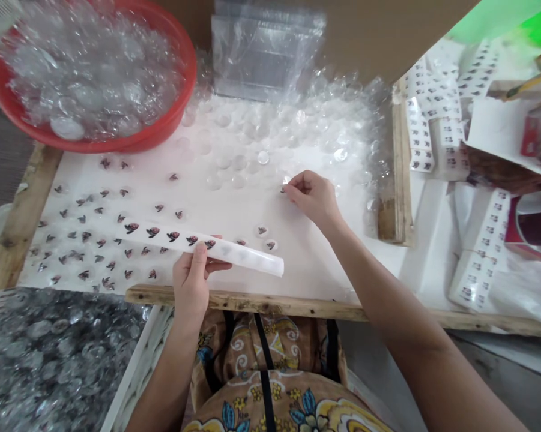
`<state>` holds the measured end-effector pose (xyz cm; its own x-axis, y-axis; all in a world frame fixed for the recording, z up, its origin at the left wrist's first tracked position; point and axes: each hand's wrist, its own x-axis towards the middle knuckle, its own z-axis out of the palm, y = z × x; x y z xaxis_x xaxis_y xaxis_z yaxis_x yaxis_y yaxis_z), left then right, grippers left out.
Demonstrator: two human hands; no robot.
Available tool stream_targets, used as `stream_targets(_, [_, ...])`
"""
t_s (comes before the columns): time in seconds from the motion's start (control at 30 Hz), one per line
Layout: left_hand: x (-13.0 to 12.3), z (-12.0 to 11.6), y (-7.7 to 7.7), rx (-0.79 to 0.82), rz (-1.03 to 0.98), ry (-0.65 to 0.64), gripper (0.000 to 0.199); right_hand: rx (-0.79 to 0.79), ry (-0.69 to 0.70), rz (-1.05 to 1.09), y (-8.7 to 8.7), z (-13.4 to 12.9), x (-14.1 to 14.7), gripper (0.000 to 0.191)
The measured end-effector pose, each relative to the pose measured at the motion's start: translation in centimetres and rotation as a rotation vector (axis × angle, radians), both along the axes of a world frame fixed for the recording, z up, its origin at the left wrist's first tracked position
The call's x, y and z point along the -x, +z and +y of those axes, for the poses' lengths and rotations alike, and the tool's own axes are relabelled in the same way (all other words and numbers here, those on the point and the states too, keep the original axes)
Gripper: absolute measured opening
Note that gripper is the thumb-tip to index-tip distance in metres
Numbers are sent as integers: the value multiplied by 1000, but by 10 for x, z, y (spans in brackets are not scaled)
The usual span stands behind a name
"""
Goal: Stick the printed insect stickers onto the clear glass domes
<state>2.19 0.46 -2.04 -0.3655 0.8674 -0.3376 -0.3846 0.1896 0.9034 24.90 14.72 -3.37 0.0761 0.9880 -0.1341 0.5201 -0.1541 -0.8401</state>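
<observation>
My left hand (193,279) is closed on a long white sticker strip (247,257), thumb on top. Small dark-and-red turtle pictures run along its left part; the right end is bare. Farther right, my right hand (316,198) is pinched over the white worktop, with a small turtle sticker (283,191) at its fingertips. Around that hand lie clear round pieces (263,157), plain and dome-like. Two clear pieces with turtle pictures (262,230) lie between my hands. Many more turtle-marked pieces (86,236) spread over the left side of the worktop.
A red basin (187,90) heaped with clear wrapped pieces stands back left. Plastic bags (265,54) lean against the cardboard at the back. Wooden strips (270,303) edge the worktop. Sticker bundles (481,252) lie right. A crate of clear pieces (63,354) sits below left.
</observation>
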Motion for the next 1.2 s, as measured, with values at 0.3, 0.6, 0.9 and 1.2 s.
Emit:
stream_targets(0.3, [1,-1,-2,-3,26,-26,33,-30,20,-45,0,-2,2,8])
stream_targets(0.6, [0,-1,0,4,38,-30,35,-148,157,-252,-4,-13,11,4])
stream_targets(0.9, [1,-2,-4,7,40,-30,35,-36,410,-247,5,-56,17,18])
stream_targets(1.2, [3,-3,-5,49,51,-21,40,-243,397,-487,4,-19,52,11])
